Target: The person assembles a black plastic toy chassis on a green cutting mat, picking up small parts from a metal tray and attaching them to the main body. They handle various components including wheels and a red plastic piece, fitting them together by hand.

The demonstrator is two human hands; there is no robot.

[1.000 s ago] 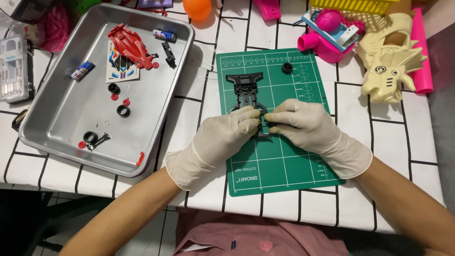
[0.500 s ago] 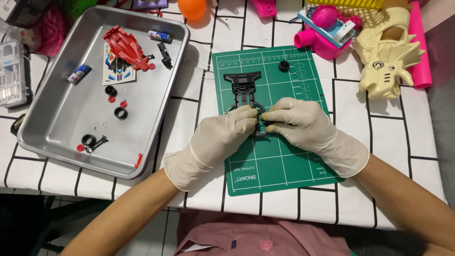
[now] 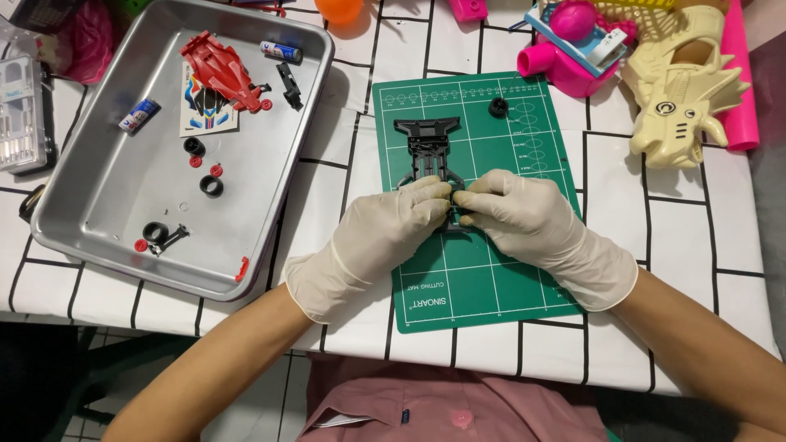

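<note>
At the far left edge of the worktop, a white surface with a black grid, lies a clear plastic parts case. Beside it sits a metal tray holding a red toy car body on a sticker sheet, two small batteries, loose black tyres, small red hubs and a black part. Right of the tray, at the middle of the worktop, a green cutting mat carries the black toy car chassis, its front end pointing toward the far edge and its near end hidden under the fingers. The left hand, in a pale glove, rests on the mat's left edge with fingertips pressed together on the near end of the chassis. The right hand, gloved likewise, meets it from the right, thumb and forefinger pinching the same end; what small part lies between the fingertips cannot be told. A single black wheel lies on the mat near its far right corner. Along the far right edge stand a pink toy and a cream plastic toy blaster.
</note>
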